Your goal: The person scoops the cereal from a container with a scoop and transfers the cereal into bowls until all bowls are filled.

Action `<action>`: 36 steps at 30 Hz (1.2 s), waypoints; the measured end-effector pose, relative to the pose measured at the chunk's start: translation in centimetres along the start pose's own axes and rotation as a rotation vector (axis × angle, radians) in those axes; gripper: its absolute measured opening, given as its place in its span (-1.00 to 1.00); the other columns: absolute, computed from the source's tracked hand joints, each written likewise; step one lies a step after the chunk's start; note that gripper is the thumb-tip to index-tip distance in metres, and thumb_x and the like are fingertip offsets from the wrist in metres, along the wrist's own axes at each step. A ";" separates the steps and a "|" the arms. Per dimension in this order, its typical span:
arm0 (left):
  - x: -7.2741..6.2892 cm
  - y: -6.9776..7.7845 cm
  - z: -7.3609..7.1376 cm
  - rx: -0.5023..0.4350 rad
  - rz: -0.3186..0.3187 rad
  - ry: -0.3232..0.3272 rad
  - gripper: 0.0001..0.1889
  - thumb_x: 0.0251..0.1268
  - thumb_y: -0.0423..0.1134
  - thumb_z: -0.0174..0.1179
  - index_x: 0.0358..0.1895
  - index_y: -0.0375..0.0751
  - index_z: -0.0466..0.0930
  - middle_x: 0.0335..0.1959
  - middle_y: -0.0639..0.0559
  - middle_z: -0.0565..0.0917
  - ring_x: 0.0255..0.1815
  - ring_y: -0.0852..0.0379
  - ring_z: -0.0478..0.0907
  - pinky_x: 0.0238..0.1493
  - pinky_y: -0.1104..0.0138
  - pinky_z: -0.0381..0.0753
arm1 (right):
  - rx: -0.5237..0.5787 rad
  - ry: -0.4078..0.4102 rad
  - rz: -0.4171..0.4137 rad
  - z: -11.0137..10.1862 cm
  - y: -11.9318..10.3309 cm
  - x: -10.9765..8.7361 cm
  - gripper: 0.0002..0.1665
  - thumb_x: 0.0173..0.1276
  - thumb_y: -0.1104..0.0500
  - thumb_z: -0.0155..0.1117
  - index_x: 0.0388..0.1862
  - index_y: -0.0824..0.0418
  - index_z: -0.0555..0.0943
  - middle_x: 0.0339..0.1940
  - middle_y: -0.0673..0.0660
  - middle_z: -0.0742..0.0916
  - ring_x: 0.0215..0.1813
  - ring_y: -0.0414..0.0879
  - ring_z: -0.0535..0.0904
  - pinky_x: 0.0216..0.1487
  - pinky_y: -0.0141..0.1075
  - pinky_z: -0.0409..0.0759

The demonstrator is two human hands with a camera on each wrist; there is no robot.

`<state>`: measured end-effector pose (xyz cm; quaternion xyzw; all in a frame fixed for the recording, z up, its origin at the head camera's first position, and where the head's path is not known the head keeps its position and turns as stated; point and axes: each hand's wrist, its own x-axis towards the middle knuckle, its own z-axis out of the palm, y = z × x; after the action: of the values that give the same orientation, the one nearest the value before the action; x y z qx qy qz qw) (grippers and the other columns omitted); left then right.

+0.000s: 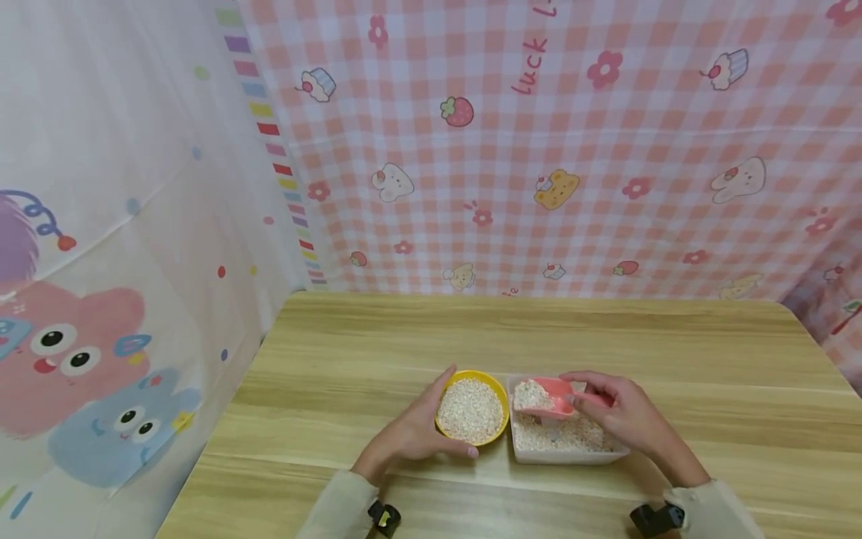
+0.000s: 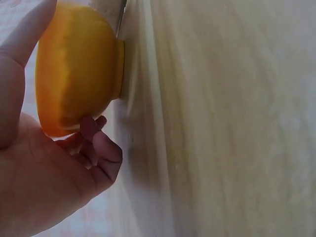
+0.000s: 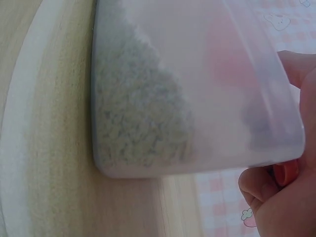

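Note:
A yellow bowl (image 1: 502,395) full of pale oat-like flakes (image 1: 470,410) stands on the table. My left hand (image 1: 416,436) holds it from the left, thumb on the near side and fingers around the far side. In the left wrist view the yellow bowl (image 2: 79,64) rests on its foot ring with the fingers bent against its wall. My right hand (image 1: 628,416) grips the handle of a pink scoop (image 1: 560,391). Heaped flakes (image 1: 530,395) lie in the scoop's front, above a translucent rectangular container (image 1: 562,456) partly filled with the same flakes.
The wooden table (image 1: 337,389) carries the bowl and container side by side, nearly touching. A pink checked cloth (image 1: 431,157) hangs behind the far edge, and a white printed cloth (image 1: 168,247) hangs at the left. Each wrist bears a small black strap device (image 1: 385,518).

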<state>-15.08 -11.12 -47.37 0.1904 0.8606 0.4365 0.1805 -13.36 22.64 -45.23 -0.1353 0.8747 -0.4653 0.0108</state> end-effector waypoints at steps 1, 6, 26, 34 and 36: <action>0.1 0.0 0.1 -0.002 0.001 0.003 0.37 -0.21 0.12 0.61 0.62 -0.02 -0.22 0.62 -0.11 -0.02 0.58 -0.14 -0.01 0.50 -0.10 0.04 | 0.003 0.001 -0.003 0.0 0.0 0.0 -0.62 0.35 0.14 0.37 0.13 0.17 0.66 -0.58 -0.04 0.50 -0.57 -0.30 0.32 -0.54 -0.40 0.35; 0.3 -0.1 0.4 -0.005 0.005 0.015 0.37 -0.22 0.13 0.61 0.62 -0.04 -0.21 0.61 -0.12 0.01 0.57 -0.13 0.02 0.50 -0.08 0.05 | 0.023 0.020 -0.017 0.1 -0.1 0.0 -0.61 0.34 0.17 0.37 0.13 0.21 0.65 -0.54 0.01 0.57 -0.57 -0.30 0.36 -0.55 -0.40 0.39; 0.6 -0.1 0.5 -0.042 -0.002 0.039 0.34 -0.24 0.07 0.64 0.61 -0.02 -0.14 0.59 -0.12 0.06 0.55 -0.12 0.07 0.49 -0.09 0.07 | -0.004 0.025 -0.063 -0.6 -0.4 -0.1 -0.60 0.35 0.22 0.36 0.16 0.21 0.63 -0.59 -0.08 0.50 -0.58 -0.33 0.29 -0.59 -0.41 0.33; 0.8 -0.2 0.4 -0.058 0.011 0.022 0.33 -0.24 0.06 0.64 0.60 0.01 -0.12 0.56 -0.11 0.14 0.53 -0.10 0.14 0.47 -0.10 0.11 | -0.021 0.012 -0.119 -1.5 -1.1 -0.1 -0.64 0.33 0.26 0.36 0.12 0.21 0.65 -0.64 -0.13 0.44 -0.59 -0.35 0.26 -0.62 -0.42 0.31; 0.9 -0.3 0.3 -0.067 0.016 0.017 0.33 -0.24 0.06 0.64 0.60 0.03 -0.12 0.54 -0.10 0.19 0.50 -0.09 0.18 0.46 -0.09 0.13 | -0.028 0.010 -0.119 -1.7 -1.4 -0.1 -0.64 0.34 0.26 0.36 0.11 0.20 0.65 -0.64 -0.12 0.43 -0.60 -0.35 0.26 -0.63 -0.41 0.31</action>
<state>-15.72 -10.66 -47.88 0.1877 0.8455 0.4679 0.1760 -13.24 23.33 -43.10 -0.1848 0.8716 -0.4534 -0.0233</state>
